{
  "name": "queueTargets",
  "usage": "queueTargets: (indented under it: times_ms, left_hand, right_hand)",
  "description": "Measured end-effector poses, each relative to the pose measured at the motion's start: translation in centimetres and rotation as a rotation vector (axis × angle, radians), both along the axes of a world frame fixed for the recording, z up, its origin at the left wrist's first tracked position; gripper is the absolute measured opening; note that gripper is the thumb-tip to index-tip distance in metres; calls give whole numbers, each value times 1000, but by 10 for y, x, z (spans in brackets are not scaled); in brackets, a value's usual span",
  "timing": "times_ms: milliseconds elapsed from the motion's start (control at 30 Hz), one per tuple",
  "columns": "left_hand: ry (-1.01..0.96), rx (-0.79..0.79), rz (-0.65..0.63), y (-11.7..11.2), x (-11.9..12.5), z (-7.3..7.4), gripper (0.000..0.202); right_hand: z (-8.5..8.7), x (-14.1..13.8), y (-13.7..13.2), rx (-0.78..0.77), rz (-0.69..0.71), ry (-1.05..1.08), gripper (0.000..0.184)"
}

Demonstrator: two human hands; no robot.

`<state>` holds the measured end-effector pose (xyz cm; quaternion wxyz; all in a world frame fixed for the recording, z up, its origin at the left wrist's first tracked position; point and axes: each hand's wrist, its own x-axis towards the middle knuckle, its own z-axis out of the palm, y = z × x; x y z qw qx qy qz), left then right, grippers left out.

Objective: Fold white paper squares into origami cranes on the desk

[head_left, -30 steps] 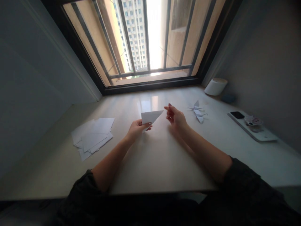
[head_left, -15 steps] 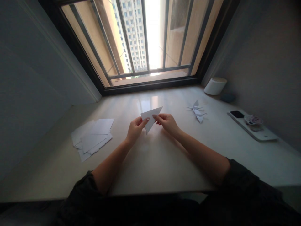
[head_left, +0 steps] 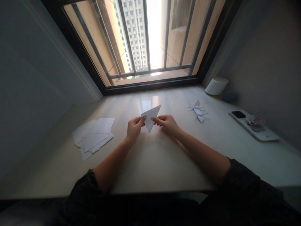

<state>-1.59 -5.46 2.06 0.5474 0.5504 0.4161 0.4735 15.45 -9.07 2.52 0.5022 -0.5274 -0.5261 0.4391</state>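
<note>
A white paper folded into a triangle (head_left: 150, 116) is held up just above the pale table (head_left: 152, 163), near its middle. My left hand (head_left: 134, 128) pinches the triangle's left corner between thumb and fingers. My right hand (head_left: 166, 121) pinches its right side, close to the lower point. One tip of the triangle points up and to the right, the other down toward the table.
A loose pile of white paper sheets (head_left: 92, 137) lies at the left. A folded paper crane (head_left: 198, 111) sits right of the hands. At the far right are a white round container (head_left: 216, 86) and a tray (head_left: 255, 130) with a dark phone. A barred window (head_left: 150, 40) is ahead.
My right hand, free and apart a second ago, has come in and taken hold of the triangle. The paper has turned so its lower point hangs downward.
</note>
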Motion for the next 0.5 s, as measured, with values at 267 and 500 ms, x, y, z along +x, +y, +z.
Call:
queueTargets:
  times_ms: [267,500]
  left_hand:
    - [82,-32,-73,-5,0,6,36]
    - [37,-20,-21,-8,2,9,34]
  right_hand:
    - [-4,-3,2,54,-118,104,44]
    - [-3,-2,0,25,-44,24,50]
